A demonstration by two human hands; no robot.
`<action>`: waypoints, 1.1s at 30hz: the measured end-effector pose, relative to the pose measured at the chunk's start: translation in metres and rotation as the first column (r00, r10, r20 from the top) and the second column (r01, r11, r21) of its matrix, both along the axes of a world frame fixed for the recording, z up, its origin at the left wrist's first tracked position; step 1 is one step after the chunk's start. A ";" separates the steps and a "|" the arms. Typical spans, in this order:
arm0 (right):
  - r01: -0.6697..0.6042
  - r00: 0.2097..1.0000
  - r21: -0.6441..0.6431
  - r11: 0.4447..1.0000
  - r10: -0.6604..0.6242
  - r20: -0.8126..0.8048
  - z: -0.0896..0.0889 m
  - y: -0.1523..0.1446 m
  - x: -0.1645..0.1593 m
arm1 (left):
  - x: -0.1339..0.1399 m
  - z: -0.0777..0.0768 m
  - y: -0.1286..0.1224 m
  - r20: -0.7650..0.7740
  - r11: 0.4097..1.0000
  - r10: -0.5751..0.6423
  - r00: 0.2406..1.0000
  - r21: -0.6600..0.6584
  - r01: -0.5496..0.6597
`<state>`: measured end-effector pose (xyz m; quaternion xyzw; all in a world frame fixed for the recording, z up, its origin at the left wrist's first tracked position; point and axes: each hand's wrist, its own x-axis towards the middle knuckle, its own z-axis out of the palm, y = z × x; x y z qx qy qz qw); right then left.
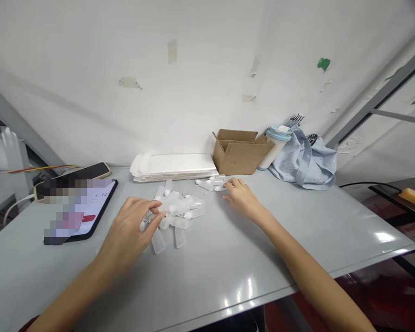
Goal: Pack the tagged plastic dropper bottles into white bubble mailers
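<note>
My left hand [133, 223] pinches a frosted translucent plastic sleeve [169, 202] between thumb and fingertips, above the left side of a pile. Similar flat, frosted plastic pieces [180, 222] lie heaped loosely under and beside it, several of them overlapping. To the right, my right hand [242, 197] is low over the table with curled fingers, its thumb apart from the index finger. Its fingertips are at the right edge of a smaller group of clear plastic pieces with white parts [209, 183]. I see nothing held between them.
White flat boxes or sheets [176, 166] are stacked against the wall. Beside them stand an open cardboard box [242, 154], a cup with a blue lid [276, 143] and a light blue cloth bag [304, 161]. A phone [93, 216] and a dark device [90, 173] lie at left on the grey table [207, 281].
</note>
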<state>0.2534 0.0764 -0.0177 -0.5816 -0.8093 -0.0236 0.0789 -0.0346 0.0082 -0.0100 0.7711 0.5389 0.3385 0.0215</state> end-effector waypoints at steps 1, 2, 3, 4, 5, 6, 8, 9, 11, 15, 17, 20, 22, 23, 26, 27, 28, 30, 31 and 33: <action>0.004 1.000 -0.008 1.000 -0.004 0.017 -0.002 0.001 0.001 | 0.000 0.001 0.000 0.005 1.000 0.013 1.000 -0.009 -0.013; 0.011 0.999 -0.014 1.000 -0.011 0.034 -0.003 0.002 0.001 | 0.000 0.002 -0.001 0.012 1.000 0.024 1.000 -0.014 -0.024; 0.020 0.999 -0.018 1.000 -0.020 0.047 -0.004 0.002 0.001 | 0.000 0.003 -0.002 0.023 0.999 0.038 0.999 -0.013 -0.037; 0.032 0.998 -0.021 0.999 -0.031 0.058 -0.005 0.003 0.001 | 0.000 0.004 -0.003 0.034 0.999 0.049 0.998 -0.011 -0.049; 0.043 0.997 -0.025 0.999 -0.042 0.066 -0.005 0.003 0.001 | 0.000 0.005 -0.003 0.042 0.998 0.058 0.997 -0.004 -0.057; 0.053 0.996 -0.029 0.998 -0.050 0.072 -0.005 0.003 0.001 | 0.000 0.006 -0.004 0.046 0.998 0.060 0.997 0.007 -0.060; 0.061 0.995 -0.040 0.997 -0.058 0.077 -0.006 0.004 0.000 | 0.000 0.007 -0.005 0.045 0.998 0.048 0.998 0.037 -0.050; 0.064 0.995 -0.044 0.997 -0.060 0.075 -0.006 0.004 0.000 | 0.001 0.006 -0.005 0.043 0.997 0.033 0.999 0.061 -0.036; 0.065 0.996 -0.051 0.997 -0.062 0.062 -0.005 0.003 -0.001 | 0.003 0.006 -0.006 0.035 0.993 -0.008 0.999 0.115 0.004; 0.032 0.999 -0.093 0.995 -0.033 -0.005 0.000 0.001 -0.002 | 0.007 0.003 -0.007 0.009 0.981 -0.088 0.996 0.175 0.085; 0.004 0.998 -0.125 0.992 -0.012 -0.061 0.006 -0.001 -0.002 | 0.007 0.003 -0.008 0.004 0.978 -0.103 0.995 0.181 0.101; -0.026 0.989 -0.129 0.991 0.006 -0.150 0.016 -0.006 -0.004 | 0.007 0.004 -0.009 0.015 0.978 -0.104 0.994 0.182 0.100; -0.066 0.957 -0.106 0.992 0.033 -0.289 0.024 -0.011 -0.006 | 0.007 0.004 -0.009 0.019 0.977 -0.106 0.994 0.187 0.101; -0.094 0.920 -0.094 0.991 0.051 -0.390 0.027 -0.014 -0.008 | 0.008 0.005 -0.009 0.018 0.976 -0.110 0.994 0.191 0.104; -0.184 0.729 -0.080 0.980 0.082 -0.679 0.032 -0.025 -0.014 | 0.009 0.005 -0.008 0.014 0.976 -0.115 0.993 0.186 0.111; -0.211 0.673 -0.089 0.973 0.078 -0.736 0.033 -0.028 -0.017 | 0.010 0.005 -0.008 0.019 0.978 -0.113 0.993 0.178 0.108; -0.239 0.623 -0.104 0.965 0.070 -0.779 0.033 -0.031 -0.019 | 0.010 0.005 -0.009 0.025 0.981 -0.110 0.994 0.166 0.105; -0.296 0.541 -0.135 0.946 0.050 -0.840 0.032 -0.036 -0.023 | 0.011 0.005 -0.010 0.047 0.986 -0.107 0.993 0.134 0.100; -0.322 0.510 -0.145 0.936 0.043 -0.859 0.032 -0.038 -0.026 | 0.011 0.005 -0.011 0.061 0.988 -0.106 0.992 0.120 0.099; -0.364 0.474 -0.153 0.919 0.041 -0.880 0.031 -0.042 -0.029 | 0.011 0.005 -0.013 0.096 0.991 -0.108 0.990 0.093 0.099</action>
